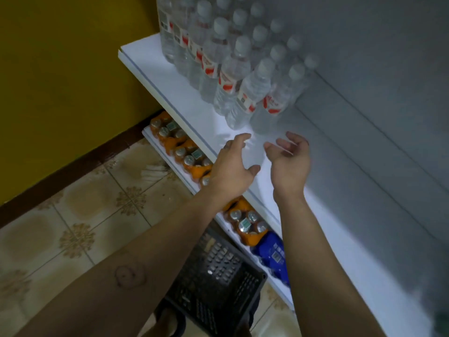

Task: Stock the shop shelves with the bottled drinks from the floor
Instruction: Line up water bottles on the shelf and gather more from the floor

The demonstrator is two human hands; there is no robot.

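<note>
Hovering your left hand and right hand, both spread wide and empty, over the white shelf at 6 o'clock of the water bottles, you face tight upright rows, apparently packed to spare room for stock.

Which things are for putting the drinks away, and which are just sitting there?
For the job: water bottles, top shelf, left hand, right hand.
Just there: orange drink packs and blue pack on the lower shelf, black crate, tiled floor, yellow wall.
</note>
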